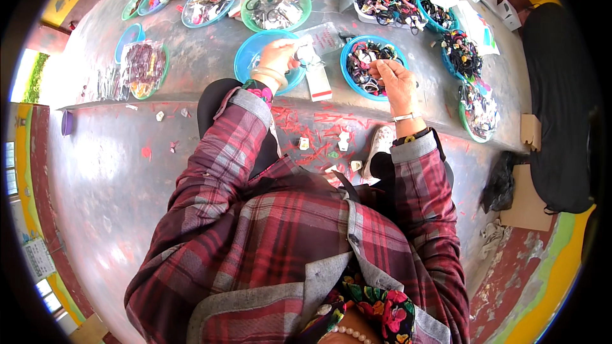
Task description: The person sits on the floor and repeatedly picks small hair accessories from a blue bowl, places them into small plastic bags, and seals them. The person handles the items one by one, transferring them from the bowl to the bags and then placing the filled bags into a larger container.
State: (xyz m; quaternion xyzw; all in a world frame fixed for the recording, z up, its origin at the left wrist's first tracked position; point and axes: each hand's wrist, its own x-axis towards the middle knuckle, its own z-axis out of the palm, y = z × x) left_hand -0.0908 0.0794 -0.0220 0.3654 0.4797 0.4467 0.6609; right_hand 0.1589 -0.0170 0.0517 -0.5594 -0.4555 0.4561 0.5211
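Note:
My left hand (pixel 276 62) is over a blue basin (pixel 247 48), its fingers closed at the edge of a small whitish piece (pixel 308 53). What those fingers pinch is too small to make out. Beside that basin lie a white card with an orange end (pixel 319 83) and a clear plastic bag (pixel 324 38). My right hand (pixel 396 86) hangs over the right rim of another blue basin (pixel 345 67), full of dark and coloured hair ties (pixel 366 57). Its thumb and fingers are pinched together; anything between them is hidden.
More basins of hair ties and small accessories, such as a green one (pixel 308 16), line the raised ledge. A white tub (pixel 357 9) of hair ties stands at the back. Red scraps (pixel 306 134) litter the floor near my shoe (pixel 380 146). Right lie a cardboard box (pixel 526 197) and black bag (pixel 499 185).

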